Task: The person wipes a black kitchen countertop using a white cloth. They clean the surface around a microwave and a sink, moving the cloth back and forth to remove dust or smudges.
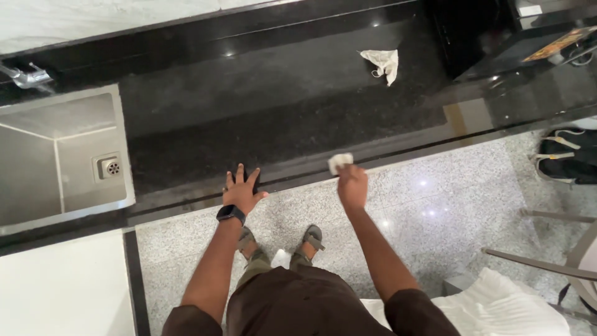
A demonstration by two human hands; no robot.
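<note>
At the front edge of the polished black stone desk [280, 93], the left hand [241, 190] lies flat with fingers spread, palm pressed on the rim; a dark smartwatch with a black band [231, 213] sits on its wrist. Toward three o'clock from it, the right hand [352, 185] is closed around a small crumpled white cloth [339, 162], which touches the desk's front edge — the fingers are curled under, so the exact grip cannot be told. Up at one o'clock from that hand, well apart, a second crumpled white rag [382, 62] lies on the stone. Far off at nine o'clock a rectangular stainless-steel sink [62, 155] is set into the desk (its round drain shows), with a chrome tap [25, 77] above it at eleven o'clock. Below the hands, grey speckled granite floor [435, 205] — and the person's two sandalled feet [280, 239].
</note>
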